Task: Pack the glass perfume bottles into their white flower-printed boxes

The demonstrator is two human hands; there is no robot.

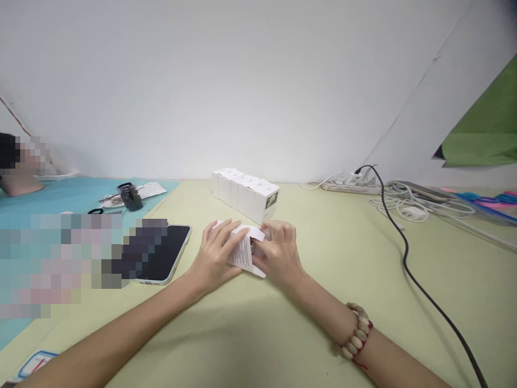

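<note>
A small white cardboard box (241, 253) with printed text lies on its side, its right end open and flaps sticking out. My left hand (218, 250) is wrapped over its left part and holds it against the table. At the open end is my right hand (280, 250), with thumb and fingers pinched together at the mouth. A small shiny part shows there, but what the fingers hold is mostly hidden. Just behind my hands stands a row of several closed white boxes (246, 194), the nearest with a dark picture on its end.
Left of my hands lies a phone (167, 256). Farther left are a dark jar (130, 196) on a blue mat (161, 202) and a blurred person's head. A black cable (406, 253) crosses the right side; white cables (412, 207) and a power strip (351, 186) lie behind it.
</note>
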